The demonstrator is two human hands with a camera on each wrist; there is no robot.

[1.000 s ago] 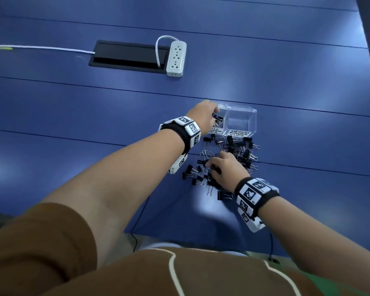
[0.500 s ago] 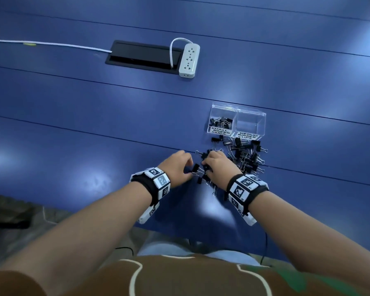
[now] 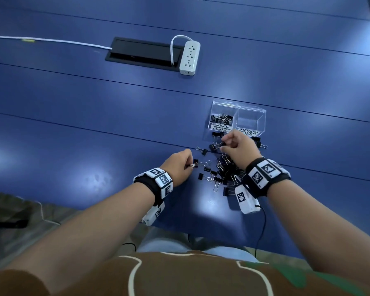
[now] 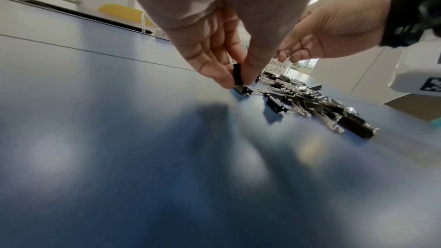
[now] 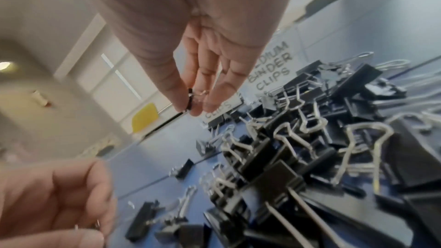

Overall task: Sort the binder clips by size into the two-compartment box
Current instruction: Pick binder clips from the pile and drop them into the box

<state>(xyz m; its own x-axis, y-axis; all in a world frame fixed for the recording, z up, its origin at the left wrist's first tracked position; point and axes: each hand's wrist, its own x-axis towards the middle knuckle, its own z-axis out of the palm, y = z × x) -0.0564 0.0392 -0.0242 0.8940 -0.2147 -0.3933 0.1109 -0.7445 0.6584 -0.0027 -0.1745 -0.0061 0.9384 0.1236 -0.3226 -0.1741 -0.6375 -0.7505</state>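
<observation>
Black clips lay heaped on the blue worktop just in front of the clear two-compartment box, too tangled to count, so I worked both hands at once, each taking one small clip off the pile's edge. My left hand had its fingers curled to pinch a small clip just above the worktop, and my right hand pinched another small clip by its wire handle, raised near the box's front. Of the two compartments, the one labelled small held a handful of clips, while the one labelled medium looked empty.
</observation>
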